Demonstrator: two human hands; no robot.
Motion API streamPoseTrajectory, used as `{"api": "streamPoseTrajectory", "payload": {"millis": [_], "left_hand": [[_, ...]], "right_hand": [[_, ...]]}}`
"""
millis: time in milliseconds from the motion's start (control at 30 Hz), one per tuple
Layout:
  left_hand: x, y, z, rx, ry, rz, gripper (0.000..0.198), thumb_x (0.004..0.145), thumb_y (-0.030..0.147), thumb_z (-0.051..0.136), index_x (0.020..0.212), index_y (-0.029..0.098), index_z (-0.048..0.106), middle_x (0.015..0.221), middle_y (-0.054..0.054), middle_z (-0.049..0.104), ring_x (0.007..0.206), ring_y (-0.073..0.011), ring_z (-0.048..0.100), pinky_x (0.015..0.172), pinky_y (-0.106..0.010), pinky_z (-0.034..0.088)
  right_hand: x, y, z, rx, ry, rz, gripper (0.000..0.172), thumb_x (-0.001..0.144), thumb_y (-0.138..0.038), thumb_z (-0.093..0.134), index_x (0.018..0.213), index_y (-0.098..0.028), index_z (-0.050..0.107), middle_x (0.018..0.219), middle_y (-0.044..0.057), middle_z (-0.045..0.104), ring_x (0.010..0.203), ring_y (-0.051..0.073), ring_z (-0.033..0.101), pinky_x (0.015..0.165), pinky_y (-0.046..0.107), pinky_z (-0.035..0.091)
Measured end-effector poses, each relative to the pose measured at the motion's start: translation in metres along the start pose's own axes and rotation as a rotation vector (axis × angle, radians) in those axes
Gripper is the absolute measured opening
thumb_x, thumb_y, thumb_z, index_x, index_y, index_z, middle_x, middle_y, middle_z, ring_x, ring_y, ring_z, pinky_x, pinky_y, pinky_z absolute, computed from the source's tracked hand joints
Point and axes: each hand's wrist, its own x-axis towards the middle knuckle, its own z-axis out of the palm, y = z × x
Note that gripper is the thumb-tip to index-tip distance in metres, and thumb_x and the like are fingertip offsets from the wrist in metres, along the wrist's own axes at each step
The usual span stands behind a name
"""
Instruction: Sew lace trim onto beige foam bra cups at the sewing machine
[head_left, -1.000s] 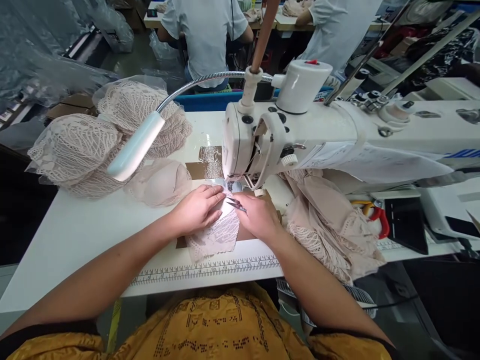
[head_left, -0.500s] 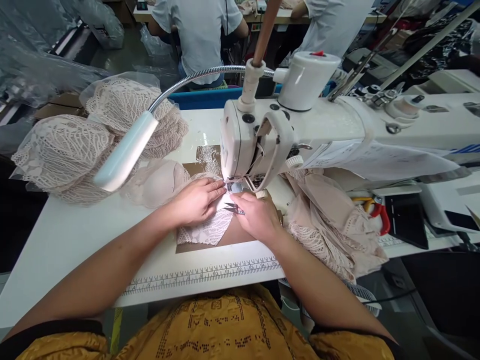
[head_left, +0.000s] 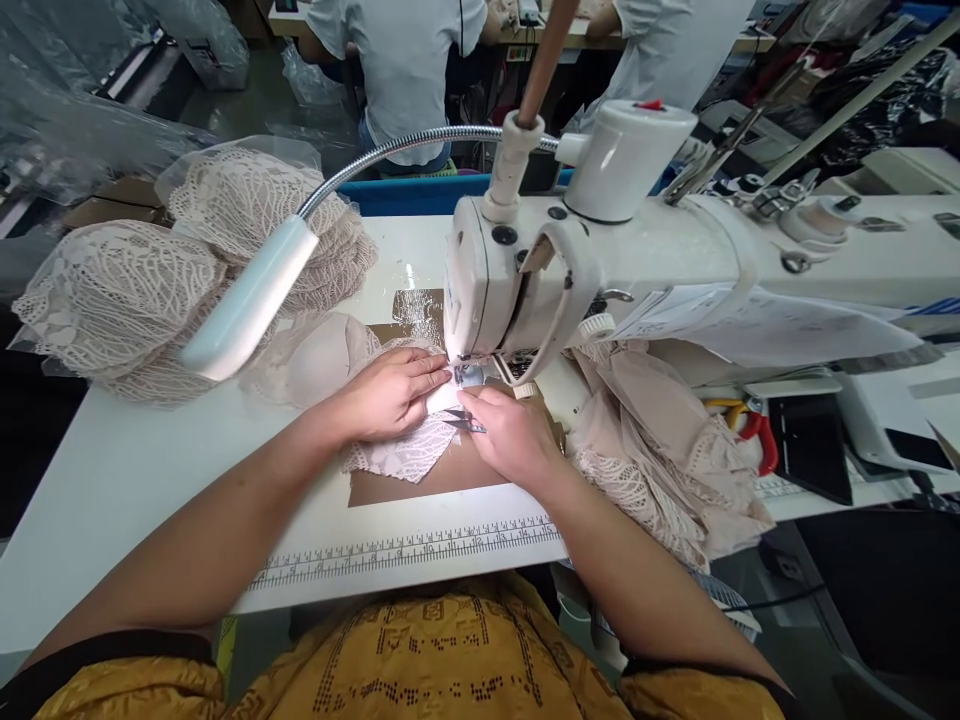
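Note:
My left hand (head_left: pixel 394 392) lies flat on a pale lace piece (head_left: pixel 409 452), fingers stretched toward the needle area of the white sewing machine (head_left: pixel 480 290). My right hand (head_left: pixel 514 425) is closed around a pair of thread snips (head_left: pixel 463 421), whose blades point left over the lace. Its thumb and index finger meet at the fabric edge just in front of the presser foot; whether they pinch the cloth is hard to tell. A sheer moulded cup (head_left: pixel 319 362) joins the lace on the left, behind my left wrist.
Stacked lace cups (head_left: pixel 120 300) sit at the left, under a gooseneck lamp (head_left: pixel 251 295). More beige garments (head_left: pixel 652 440) are heaped right of the machine, near red-and-yellow-handled scissors (head_left: pixel 761 435). A printed ruler (head_left: pixel 420 550) runs along the table's front edge. Two people work beyond.
The lace piece has shifted a little left and away from me, with my left hand moving along on it. My right hand stays by the presser foot, still holding the thread snips.

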Motion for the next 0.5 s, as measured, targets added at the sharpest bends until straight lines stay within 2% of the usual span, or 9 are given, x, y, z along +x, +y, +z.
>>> {"api": "streamPoseTrajectory", "payload": {"millis": [133, 300, 400, 500], "left_hand": [[0.001, -0.005, 0.002, 0.001, 0.035, 0.002, 0.049, 0.084, 0.017, 0.045, 0.13, 0.013, 0.061, 0.122, -0.013, 0.066, 0.115, -0.0299, 0.053, 0.099, -0.049, 0.045], [-0.002, -0.005, 0.003, -0.014, 0.072, -0.032, 0.044, 0.087, 0.02, 0.044, 0.128, 0.014, 0.061, 0.12, -0.015, 0.065, 0.114, -0.0298, 0.054, 0.1, -0.05, 0.042], [-0.007, -0.002, 0.001, -0.028, 0.066, -0.057, 0.042, 0.091, 0.03, 0.046, 0.127, 0.013, 0.06, 0.128, -0.018, 0.059, 0.116, -0.0312, 0.053, 0.101, -0.05, 0.041], [-0.01, 0.002, 0.0, -0.05, 0.062, -0.075, 0.05, 0.09, 0.044, 0.053, 0.126, 0.011, 0.06, 0.133, -0.02, 0.055, 0.118, -0.0343, 0.053, 0.1, -0.05, 0.041]], "right_hand": [[0.002, -0.001, 0.001, -0.004, -0.02, -0.003, 0.048, 0.085, -0.02, 0.052, 0.131, -0.025, 0.06, 0.112, 0.006, 0.07, 0.088, 0.022, 0.064, 0.067, 0.031, 0.046], [0.002, -0.001, 0.001, -0.02, -0.022, -0.015, 0.049, 0.085, -0.021, 0.052, 0.133, -0.024, 0.059, 0.108, 0.007, 0.071, 0.086, 0.023, 0.065, 0.066, 0.031, 0.045], [0.001, -0.002, 0.0, -0.011, -0.017, -0.009, 0.048, 0.083, -0.019, 0.053, 0.131, -0.025, 0.06, 0.109, 0.006, 0.07, 0.088, 0.023, 0.065, 0.067, 0.03, 0.045], [0.0, -0.005, -0.001, 0.036, 0.0, 0.015, 0.044, 0.085, -0.019, 0.052, 0.127, -0.025, 0.062, 0.11, 0.006, 0.071, 0.09, 0.023, 0.065, 0.069, 0.03, 0.046]]}}
